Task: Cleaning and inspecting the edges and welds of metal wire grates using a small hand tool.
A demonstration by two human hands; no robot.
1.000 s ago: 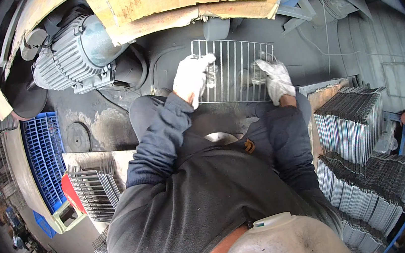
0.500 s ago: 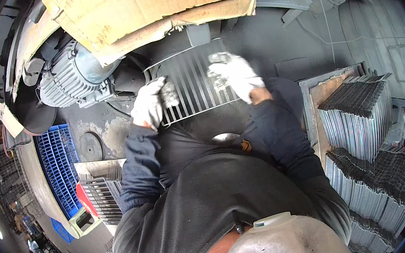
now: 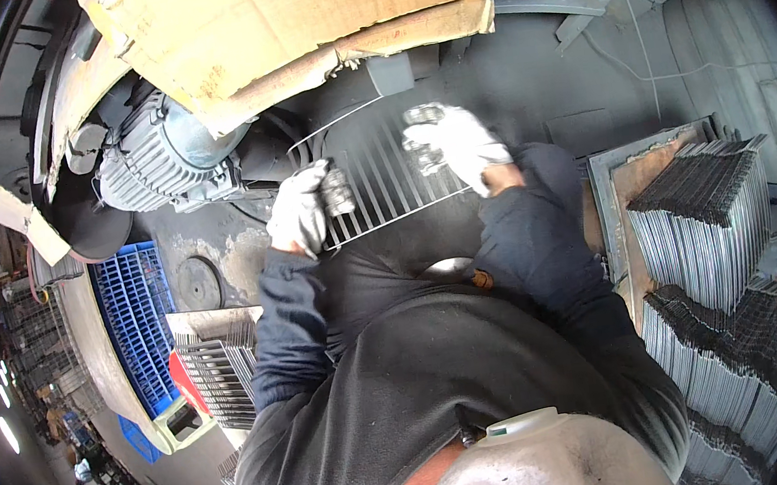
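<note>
A metal wire grate (image 3: pixel 390 192) with parallel bars is held out in front of my body. White, grey-stained gloves cover both hands. My left hand (image 3: pixel 299 211) is closed around the grate's left side. On the opposite side, my right hand (image 3: pixel 460 146) is closed too, its fingers curled over the bars. The dirty grey finger pads of both gloves face inward. The far part of the grate fades into the dark floor, and the gloves cover parts of its sides.
Cardboard sheets (image 3: pixel 296 23) hang over the far side. A ribbed electric motor (image 3: pixel 159 158) sits at far left, a blue plastic crate (image 3: pixel 136 310) nearer. More grates (image 3: pixel 217 377) stand by my left elbow. Tall stacks of grates (image 3: pixel 701 226) rise on the right.
The whole view has shifted slightly, so the surroundings sit further right. Both hands keep hold of the grate, whose tilt looks a little different.
</note>
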